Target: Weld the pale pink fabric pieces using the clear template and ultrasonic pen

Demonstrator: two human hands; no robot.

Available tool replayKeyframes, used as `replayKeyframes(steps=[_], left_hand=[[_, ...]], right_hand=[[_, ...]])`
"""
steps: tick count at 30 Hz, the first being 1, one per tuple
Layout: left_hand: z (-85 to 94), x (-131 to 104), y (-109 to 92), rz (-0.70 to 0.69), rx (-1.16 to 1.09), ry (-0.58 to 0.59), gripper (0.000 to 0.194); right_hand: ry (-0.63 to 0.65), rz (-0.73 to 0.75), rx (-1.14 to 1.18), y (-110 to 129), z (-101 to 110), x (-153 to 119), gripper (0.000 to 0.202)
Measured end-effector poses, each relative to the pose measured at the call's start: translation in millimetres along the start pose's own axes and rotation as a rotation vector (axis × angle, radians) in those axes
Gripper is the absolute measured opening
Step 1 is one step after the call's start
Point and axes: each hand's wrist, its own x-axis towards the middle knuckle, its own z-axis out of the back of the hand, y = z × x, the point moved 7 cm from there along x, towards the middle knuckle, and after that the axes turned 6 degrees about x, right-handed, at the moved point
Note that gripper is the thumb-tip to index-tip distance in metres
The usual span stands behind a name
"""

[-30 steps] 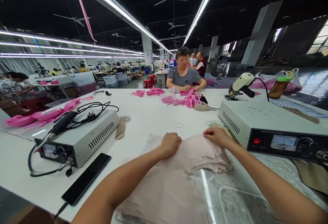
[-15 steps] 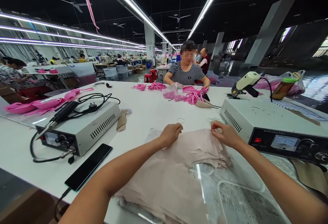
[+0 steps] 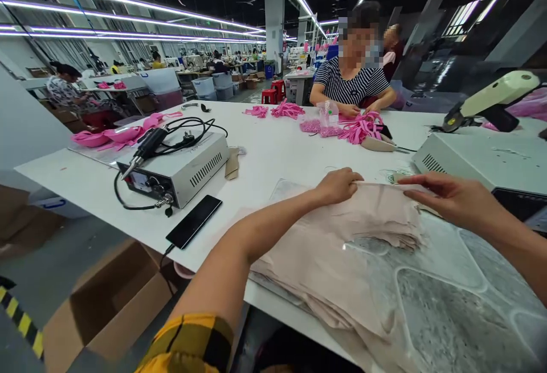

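A stack of beige fabric pieces (image 3: pixel 329 265) lies on a clear plastic sheet over the white table (image 3: pixel 273 145). At the stack's far edge, my left hand (image 3: pixel 341 185) pinches the top fabric between thumb and fingers. My right hand (image 3: pixel 448 195) has the fabric's far right corner between its thumb and straightened fingers. Between both hands the fabric's far edge runs fairly straight. Thin green threads (image 3: pixel 395 175) lie just beyond my right hand.
On the left are a grey control box (image 3: pixel 200 165) with a corded tool and a black phone (image 3: pixel 194 222). Another box (image 3: pixel 487 156) stands right. A person in stripes (image 3: pixel 352 82) handles pink straps (image 3: pixel 361 128) across the table. An open carton (image 3: pixel 115 310) is below left.
The view has turned left and down. My right hand has gone from a pinch with curled fingers to straighter fingers at the fabric's corner. My left hand has moved along the far edge.
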Motion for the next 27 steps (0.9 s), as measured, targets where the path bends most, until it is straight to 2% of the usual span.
replayKeyframes(steps=[3,5,6,8,11,13,15,17,18,20,22,24,27], left_hand=[[33.3,-39.8,17.9,-0.013,0.098,-0.059,0.038],[50.7,-79.7,27.5,-0.064,0.176,-0.058,0.039],[55.5,-102.2,31.1,-0.098,0.208,-0.041,0.039],[56.2,-148.1,35.8,-0.182,0.253,0.025,0.036],[51.1,-206.6,39.2,-0.271,0.278,0.042,0.036],[47.2,-233.0,37.3,-0.333,0.283,0.047,0.036],[48.1,-248.1,32.4,-0.392,0.27,0.059,0.036],[54.5,-253.1,26.3,-0.437,0.229,0.105,0.036],[59.1,-251.9,23.9,-0.442,0.197,0.142,0.036],[67.6,-242.2,21.3,-0.412,0.112,0.234,0.037],[72.2,-221.5,22.0,-0.324,0.013,0.295,0.035],[70.8,-189.0,24.5,-0.202,-0.058,0.262,0.031],[57.8,-126.9,30.7,0.025,-0.028,0.064,0.03]], right_hand=[[-0.043,0.216,0.009,37.1,-11.1,-33.0,0.018],[-0.018,0.332,0.008,57.8,-30.9,-65.8,0.01],[0.004,0.407,0.0,67.4,-42.9,-84.5,0.013],[0.041,0.538,-0.027,81.6,-66.0,-121.5,0.024],[0.159,0.577,-0.044,91.3,-92.1,-159.2,0.032],[0.252,0.557,-0.027,97.6,-97.4,-170.6,0.031],[0.359,0.529,0.014,103.8,-94.2,-174.0,0.028],[0.429,0.5,0.075,105.4,-84.1,-170.2,0.027],[0.423,0.474,0.106,102.2,-76.8,-164.2,0.027],[0.312,0.368,0.128,83.3,-59.7,-141.9,0.023],[0.147,0.173,0.053,47.9,-44.8,-108.9,0.018],[0.042,-0.047,-0.091,6.6,-37.0,-72.3,0.021],[-0.025,-0.123,-0.156,-32.1,-37.3,-20.8,0.034]])
